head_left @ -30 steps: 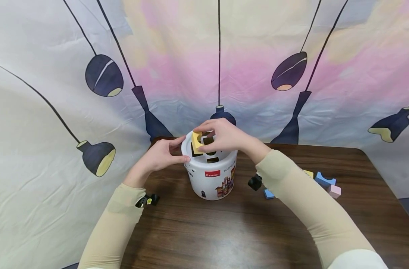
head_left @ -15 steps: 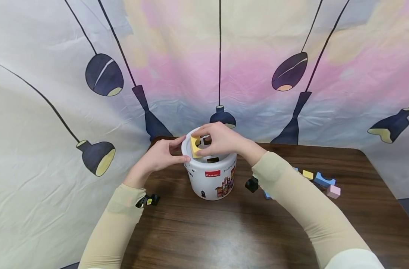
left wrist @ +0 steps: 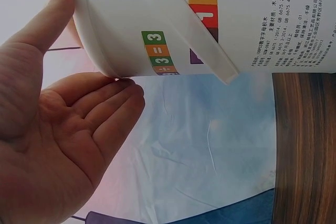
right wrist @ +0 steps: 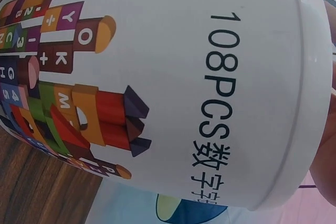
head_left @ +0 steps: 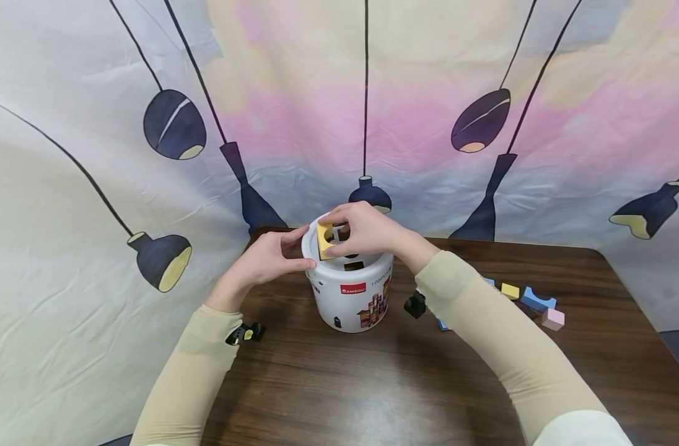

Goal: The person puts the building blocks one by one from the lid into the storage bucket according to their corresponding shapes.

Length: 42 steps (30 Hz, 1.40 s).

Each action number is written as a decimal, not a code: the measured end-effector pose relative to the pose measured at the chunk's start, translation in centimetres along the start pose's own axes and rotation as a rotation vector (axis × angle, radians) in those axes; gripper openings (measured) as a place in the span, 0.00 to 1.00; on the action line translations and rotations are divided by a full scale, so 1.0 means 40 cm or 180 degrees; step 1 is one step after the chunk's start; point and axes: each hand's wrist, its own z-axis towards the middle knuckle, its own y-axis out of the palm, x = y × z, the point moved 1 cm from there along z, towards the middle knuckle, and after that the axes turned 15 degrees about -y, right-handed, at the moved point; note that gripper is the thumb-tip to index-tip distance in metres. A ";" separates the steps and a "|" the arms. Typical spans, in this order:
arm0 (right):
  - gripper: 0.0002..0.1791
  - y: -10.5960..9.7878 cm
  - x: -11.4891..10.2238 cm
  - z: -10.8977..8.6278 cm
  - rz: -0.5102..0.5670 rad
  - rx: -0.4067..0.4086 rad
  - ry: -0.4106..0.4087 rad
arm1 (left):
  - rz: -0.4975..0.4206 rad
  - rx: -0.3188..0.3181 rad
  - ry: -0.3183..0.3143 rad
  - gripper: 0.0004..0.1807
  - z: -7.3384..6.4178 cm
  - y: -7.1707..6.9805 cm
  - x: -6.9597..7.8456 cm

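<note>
A yellow block with a rounded cutout is pinched between the thumb and fingers of my right hand. It stands at the left part of the white bucket's lid, over or in one of the dark shaped holes; how deep it sits cannot be told. The bucket stands upright on the table. My left hand rests its thumb and straight fingers against the left of the rim, its palm spread in the left wrist view. The right wrist view shows mostly the printed bucket wall, with fingers partly hidden behind the rim.
On the brown table, right of the bucket, lie a yellow block, a blue arch block and a pink block. More blue pieces are partly hidden by the right sleeve. A printed curtain hangs behind the table.
My right hand has lowered the yellow block onto the lid's left part and shifted it slightly. The left hand has stayed at the rim.
</note>
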 end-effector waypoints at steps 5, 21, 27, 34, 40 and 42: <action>0.38 0.001 0.005 -0.001 0.0013 -0.0030 0.0035 | 0.0018 0.0013 -0.0034 0.52 0.000 0.000 0.002; 0.36 0.027 0.021 -0.003 -0.0126 -0.0106 0.0087 | 0.0064 0.0041 -0.0047 0.52 -0.002 0.005 -0.002; 0.37 0.028 0.017 -0.008 -0.0149 -0.0101 0.0134 | 0.0071 0.0027 -0.0043 0.52 0.004 0.008 -0.002; 0.38 0.030 0.021 -0.006 -0.0305 -0.0124 0.0039 | 0.0086 0.0037 -0.0076 0.52 0.005 0.004 0.003; 0.38 0.022 0.021 -0.012 -0.0178 -0.0023 0.0072 | 0.0089 0.0041 -0.0064 0.52 0.003 0.001 0.000; 0.37 0.017 0.020 -0.017 -0.0128 0.0040 0.0062 | 0.0085 0.0054 -0.0052 0.52 0.003 0.001 -0.004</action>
